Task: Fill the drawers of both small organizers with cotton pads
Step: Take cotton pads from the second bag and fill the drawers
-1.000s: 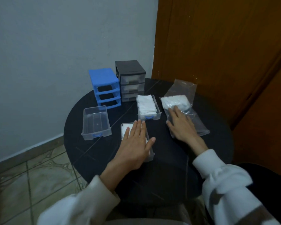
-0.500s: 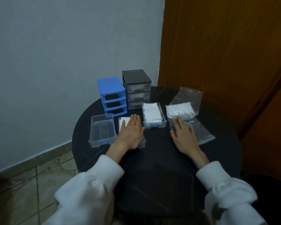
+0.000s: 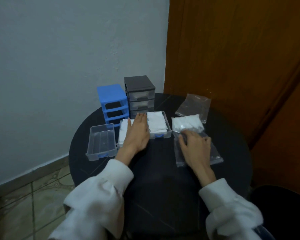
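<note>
Left hand (image 3: pixel 137 134) flat, fingers straight, on pad-filled middle drawer (image 3: pixel 124 134). Right hand (image 3: pixel 194 146) curled, gripping cotton pad bag (image 3: pixel 187 126). Empty drawer (image 3: pixel 101 142) near table (image 3: pixel 163 170) left edge; bare tabletop near the person.

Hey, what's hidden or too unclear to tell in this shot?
- Head view: the middle drawer is mostly covered by the left hand, so its fill level is hidden.
- Gray organizer: frosted fronts blur the contents.
- Right hand: its fingertips on the plastic bag are blurred.
</note>
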